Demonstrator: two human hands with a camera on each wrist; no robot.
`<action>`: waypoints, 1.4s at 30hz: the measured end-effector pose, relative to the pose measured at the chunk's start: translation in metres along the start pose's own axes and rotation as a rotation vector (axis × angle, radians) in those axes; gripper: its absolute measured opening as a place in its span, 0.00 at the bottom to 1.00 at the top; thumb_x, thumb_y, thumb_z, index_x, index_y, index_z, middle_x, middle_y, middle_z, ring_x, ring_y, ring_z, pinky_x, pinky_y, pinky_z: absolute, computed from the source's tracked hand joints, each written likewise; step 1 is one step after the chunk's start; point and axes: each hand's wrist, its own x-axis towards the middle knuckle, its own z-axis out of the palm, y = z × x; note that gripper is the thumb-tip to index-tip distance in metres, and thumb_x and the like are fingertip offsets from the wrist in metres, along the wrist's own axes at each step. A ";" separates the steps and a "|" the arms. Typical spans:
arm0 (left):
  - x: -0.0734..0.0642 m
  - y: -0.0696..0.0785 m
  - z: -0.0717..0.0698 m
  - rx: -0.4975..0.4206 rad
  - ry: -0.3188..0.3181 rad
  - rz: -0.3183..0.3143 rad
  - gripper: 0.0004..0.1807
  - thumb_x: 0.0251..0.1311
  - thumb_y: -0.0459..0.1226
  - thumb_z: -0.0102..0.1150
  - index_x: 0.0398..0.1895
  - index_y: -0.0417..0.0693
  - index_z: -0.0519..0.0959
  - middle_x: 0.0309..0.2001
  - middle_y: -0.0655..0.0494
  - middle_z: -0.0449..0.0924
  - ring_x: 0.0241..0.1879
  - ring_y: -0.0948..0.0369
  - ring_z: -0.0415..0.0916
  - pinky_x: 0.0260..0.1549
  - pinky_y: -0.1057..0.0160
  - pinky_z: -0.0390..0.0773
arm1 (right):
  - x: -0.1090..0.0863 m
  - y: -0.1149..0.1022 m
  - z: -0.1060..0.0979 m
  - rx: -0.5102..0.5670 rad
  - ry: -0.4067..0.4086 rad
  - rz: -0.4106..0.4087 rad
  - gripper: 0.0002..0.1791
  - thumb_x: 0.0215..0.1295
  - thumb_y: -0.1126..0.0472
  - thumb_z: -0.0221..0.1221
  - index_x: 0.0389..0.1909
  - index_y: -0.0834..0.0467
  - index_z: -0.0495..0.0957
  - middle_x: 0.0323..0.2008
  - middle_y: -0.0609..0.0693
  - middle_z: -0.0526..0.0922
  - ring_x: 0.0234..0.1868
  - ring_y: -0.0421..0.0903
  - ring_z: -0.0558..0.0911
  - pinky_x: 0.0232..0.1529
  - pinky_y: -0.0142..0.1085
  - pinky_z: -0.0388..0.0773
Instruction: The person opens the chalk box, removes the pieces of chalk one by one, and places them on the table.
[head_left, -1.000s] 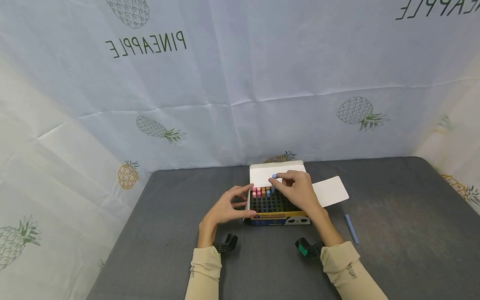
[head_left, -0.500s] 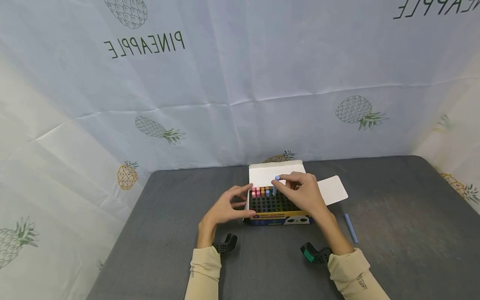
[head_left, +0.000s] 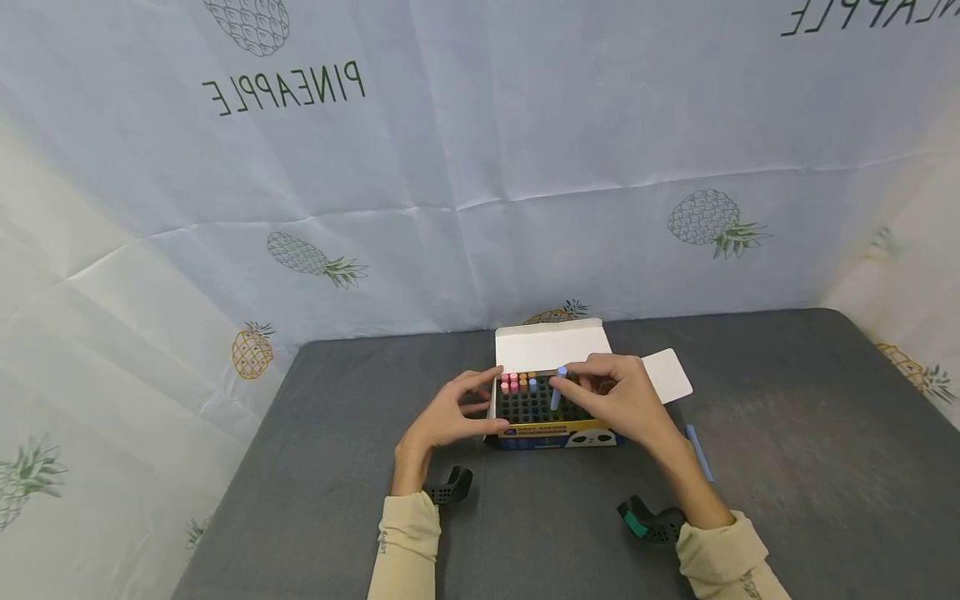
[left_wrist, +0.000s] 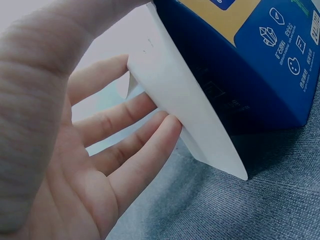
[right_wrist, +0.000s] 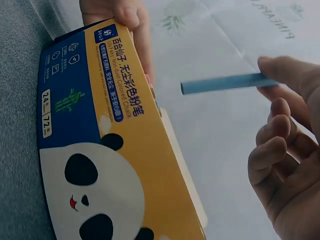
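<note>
My right hand pinches a blue chalk stick near its top, between thumb and index finger. In the right wrist view the free end of the blue chalk stick hangs apart from the chalk box. My left hand holds the left end of the chalk box, thumb at the front corner and index finger at the back. Its other fingers touch the white side flap in the left wrist view. Pink, orange and blue chalks stand in the box's back left holes.
Another blue chalk stick lies on the grey table, right of the box. The box's white lid is folded back, and a white flap sticks out at right. A pineapple-print cloth hangs behind.
My right hand has moved right and nearer to me, bringing the blue chalk stick from the back row to above the box's front holes. My left hand stays at the box.
</note>
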 end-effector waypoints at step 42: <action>0.000 -0.003 -0.001 0.009 -0.004 -0.005 0.44 0.60 0.41 0.74 0.79 0.56 0.64 0.62 0.45 0.71 0.60 0.52 0.72 0.65 0.52 0.82 | -0.043 0.011 -0.120 0.265 -0.622 0.151 0.13 0.67 0.75 0.61 0.44 0.59 0.90 0.15 0.58 0.71 0.17 0.45 0.62 0.14 0.34 0.68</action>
